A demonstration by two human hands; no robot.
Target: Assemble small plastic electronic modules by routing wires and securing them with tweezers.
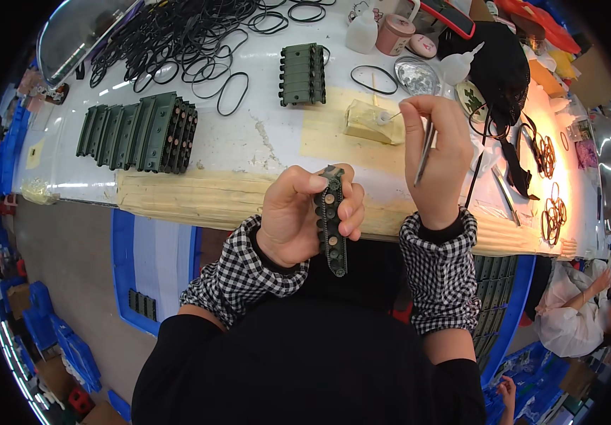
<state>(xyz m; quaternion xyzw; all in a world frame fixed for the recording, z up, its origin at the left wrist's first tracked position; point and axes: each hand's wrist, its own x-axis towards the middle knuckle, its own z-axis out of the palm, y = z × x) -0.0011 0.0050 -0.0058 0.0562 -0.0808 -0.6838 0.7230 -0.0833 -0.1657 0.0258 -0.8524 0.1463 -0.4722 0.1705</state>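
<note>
My left hand (295, 209) is closed around a dark green toy tank hull (331, 223), held on end so that its row of road wheels and track faces up. Two of the wheels show pale brown centres. My right hand (440, 152) is raised over the table, with slim metal tweezers (424, 157) held in the fingers and slanting down. From the thumb and fingertip a thin pin-like tip reaches to a small white blob on a tape-covered block (372, 124). What exactly that tip belongs to is hard to make out.
Green hulls stand in a row (139, 134) at left and in a smaller stack (302, 74) farther back. Black rubber bands (178, 42) heap at the far left. Bottles (363, 32), a glass dish (416, 74) and a black bag (489, 67) crowd the right. Blue trays (125, 269) sit below.
</note>
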